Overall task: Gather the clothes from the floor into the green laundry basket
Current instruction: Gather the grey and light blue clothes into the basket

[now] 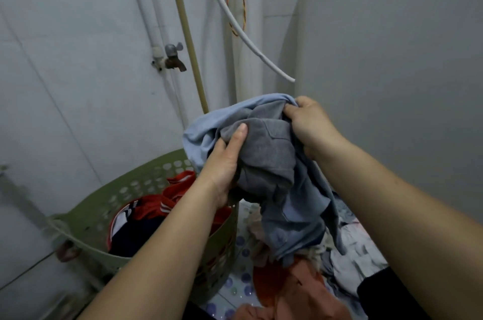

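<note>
A bundle of grey and light blue clothes (277,160) hangs in the air, just right of the green laundry basket (104,194). My left hand (227,163) grips the bundle's left side, thumb on the grey cloth. My right hand (311,123) pinches its top right corner. The basket stands low on the left with red, white and navy clothes (154,210) inside. On the floor below the bundle lie an orange garment (292,291) and pale clothes (358,259).
White tiled walls close in on the left and back. A tap (173,58), pipes and a loose white hose (245,34) hang above the basket. A white appliance (392,45) stands at the right. The floor has a dotted mat (240,278).
</note>
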Demonstrator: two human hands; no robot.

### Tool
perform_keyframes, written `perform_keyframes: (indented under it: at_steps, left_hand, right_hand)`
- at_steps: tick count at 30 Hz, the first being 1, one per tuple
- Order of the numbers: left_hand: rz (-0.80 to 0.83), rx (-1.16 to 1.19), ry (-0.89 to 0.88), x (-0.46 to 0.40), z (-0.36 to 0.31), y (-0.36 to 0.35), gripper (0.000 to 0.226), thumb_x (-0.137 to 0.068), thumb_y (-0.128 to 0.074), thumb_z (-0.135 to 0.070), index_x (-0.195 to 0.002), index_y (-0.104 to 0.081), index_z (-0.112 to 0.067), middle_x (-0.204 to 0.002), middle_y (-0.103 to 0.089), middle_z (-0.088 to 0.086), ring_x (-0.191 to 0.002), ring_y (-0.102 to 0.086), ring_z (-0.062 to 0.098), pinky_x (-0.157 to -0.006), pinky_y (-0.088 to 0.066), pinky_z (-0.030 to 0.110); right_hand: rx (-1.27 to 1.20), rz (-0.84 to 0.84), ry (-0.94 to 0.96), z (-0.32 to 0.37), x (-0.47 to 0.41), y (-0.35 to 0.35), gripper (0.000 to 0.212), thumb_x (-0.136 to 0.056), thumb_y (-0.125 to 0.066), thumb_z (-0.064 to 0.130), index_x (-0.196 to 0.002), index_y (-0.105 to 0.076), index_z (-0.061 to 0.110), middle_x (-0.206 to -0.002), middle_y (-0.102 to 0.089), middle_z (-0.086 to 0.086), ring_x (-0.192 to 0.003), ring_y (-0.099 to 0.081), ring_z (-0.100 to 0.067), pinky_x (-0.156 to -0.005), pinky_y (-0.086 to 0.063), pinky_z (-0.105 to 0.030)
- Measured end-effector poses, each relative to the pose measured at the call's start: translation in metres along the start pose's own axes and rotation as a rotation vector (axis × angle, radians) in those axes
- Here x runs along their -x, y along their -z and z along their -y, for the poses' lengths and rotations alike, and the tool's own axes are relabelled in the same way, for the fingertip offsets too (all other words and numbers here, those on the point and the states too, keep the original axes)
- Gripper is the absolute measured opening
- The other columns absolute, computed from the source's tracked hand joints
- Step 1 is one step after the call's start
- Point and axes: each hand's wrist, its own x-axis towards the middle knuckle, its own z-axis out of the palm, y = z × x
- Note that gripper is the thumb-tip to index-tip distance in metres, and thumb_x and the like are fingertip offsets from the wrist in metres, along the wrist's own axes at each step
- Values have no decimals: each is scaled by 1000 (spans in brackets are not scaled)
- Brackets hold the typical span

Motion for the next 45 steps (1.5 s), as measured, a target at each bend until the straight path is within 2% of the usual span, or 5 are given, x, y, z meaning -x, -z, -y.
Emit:
perform_keyframes:
  at_steps: [13,21,25,34,45]
  left_hand:
    - [-417,73,-93,19,-33,110,49,-88,-41,-66,-102,-69,-28,-102,-74,7,-93,-69,27,-85,-56,42]
    - [-804,-213,109,22,-7,202,21,-96,-44,-21,-101,-60,-9,-106,-63,16,-86,-63,29,-67,-54,27]
    - [-626,-497,105,16,3,202,46,-95,-54,-25,-138,-47,-12,-143,-48,13,-127,-50,30,-102,-43,39]
    - [265,-1180,441,14,17,147,98,-70,-78,-47,-148,-20,-43,-157,-22,-9,-144,-26,20,-115,-31,34]
    - [68,-1306,208,-5,43,134,30,-81,-59,-5,-107,-65,-18,-106,-66,7,-105,-61,25,-83,-49,29]
  right_hand:
    - [-6,224,140,40,36,-141,22,-95,-42,23,-83,-56,11,-86,-60,-10,-81,-54,-24,-87,-45,-41]
    - [261,777,4,7,56,-188,31,-99,-39,23,-100,-57,-3,-101,-56,-28,-95,-56,-33,-83,-46,-41]
    - [470,706,158,-10,27,-161,21,-93,-53,25,-108,-62,14,-101,-62,-2,-90,-56,-17,-82,-44,-30]
    - [1405,915,109,-87,-7,-106,119,-57,-83,49,-148,-6,39,-158,2,-4,-145,-7,-38,-116,-23,-54]
    - [1384,735,304,-106,15,-105,34,-83,-58,12,-113,-54,27,-128,-37,-8,-121,-42,-34,-84,-44,-36]
